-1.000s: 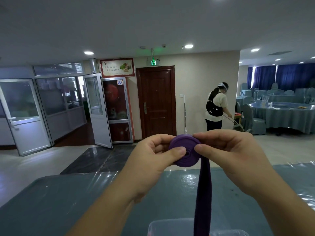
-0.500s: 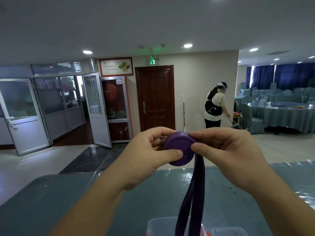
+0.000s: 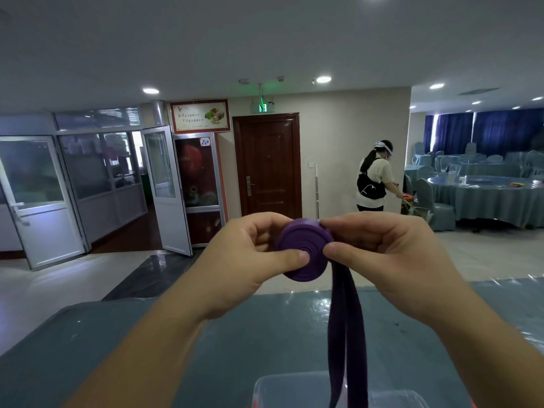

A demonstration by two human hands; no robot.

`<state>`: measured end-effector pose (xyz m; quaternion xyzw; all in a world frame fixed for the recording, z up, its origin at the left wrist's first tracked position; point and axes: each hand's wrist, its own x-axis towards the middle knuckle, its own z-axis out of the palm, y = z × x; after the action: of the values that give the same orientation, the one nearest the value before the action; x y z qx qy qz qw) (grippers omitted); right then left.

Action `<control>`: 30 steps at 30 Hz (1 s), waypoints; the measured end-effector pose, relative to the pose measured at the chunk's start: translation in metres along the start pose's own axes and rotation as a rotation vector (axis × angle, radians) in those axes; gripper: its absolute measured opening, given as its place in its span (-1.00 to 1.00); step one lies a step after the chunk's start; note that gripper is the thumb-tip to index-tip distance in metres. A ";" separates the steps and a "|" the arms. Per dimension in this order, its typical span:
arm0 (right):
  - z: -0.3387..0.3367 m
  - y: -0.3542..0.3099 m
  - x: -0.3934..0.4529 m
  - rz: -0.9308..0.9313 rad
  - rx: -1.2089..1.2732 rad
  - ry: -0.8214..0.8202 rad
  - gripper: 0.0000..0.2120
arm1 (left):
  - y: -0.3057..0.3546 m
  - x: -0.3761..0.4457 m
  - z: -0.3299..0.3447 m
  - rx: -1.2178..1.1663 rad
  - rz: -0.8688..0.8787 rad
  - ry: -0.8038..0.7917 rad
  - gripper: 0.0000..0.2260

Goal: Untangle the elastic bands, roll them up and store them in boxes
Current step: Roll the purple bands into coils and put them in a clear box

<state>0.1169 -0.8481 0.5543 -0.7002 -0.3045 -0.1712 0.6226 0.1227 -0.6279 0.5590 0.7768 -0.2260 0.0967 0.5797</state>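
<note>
At nine o'clock of the scene stand the glass doors (image 3: 44,198), one of them swung open toward the hall. Nearer to the middle, at twelve o'clock, is a brown door (image 3: 269,163) with a green exit sign (image 3: 262,107) above it.

In front of all this, the left hand (image 3: 238,260) holds the band (image 3: 304,248), a purple roll wound flat like a coil. Its thumb presses on the face of the roll near the centre, and its fingers are curled behind the roll, so it pinches the roll between them. The right hand (image 3: 391,254) grips the roll at its three o'clock edge, the thumb in front and the forefinger over the top. From this edge the loose tail of the band hangs straight down, toward six o'clock, in two layers, into a clear box (image 3: 282,390) that stands on the blue table (image 3: 147,334).

At two o'clock a person (image 3: 372,178) stands bent beside a round table (image 3: 485,195) with chairs.
</note>
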 end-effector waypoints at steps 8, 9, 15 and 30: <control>0.000 0.003 -0.003 0.032 0.018 0.002 -0.68 | -0.004 -0.003 0.007 -0.043 -0.022 0.026 -0.59; 0.000 0.002 -0.003 0.041 -0.018 -0.024 -0.69 | -0.003 -0.003 0.005 0.009 -0.026 -0.007 -0.61; 0.003 0.008 -0.002 0.017 0.077 0.089 -0.63 | -0.007 -0.001 0.014 -0.272 -0.054 0.099 -0.60; 0.002 0.012 -0.004 0.044 0.089 0.079 -0.69 | -0.015 0.003 0.016 -0.196 -0.065 0.057 -0.61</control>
<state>0.1211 -0.8476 0.5421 -0.6712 -0.2716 -0.1710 0.6682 0.1306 -0.6408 0.5421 0.7201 -0.1927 0.0774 0.6621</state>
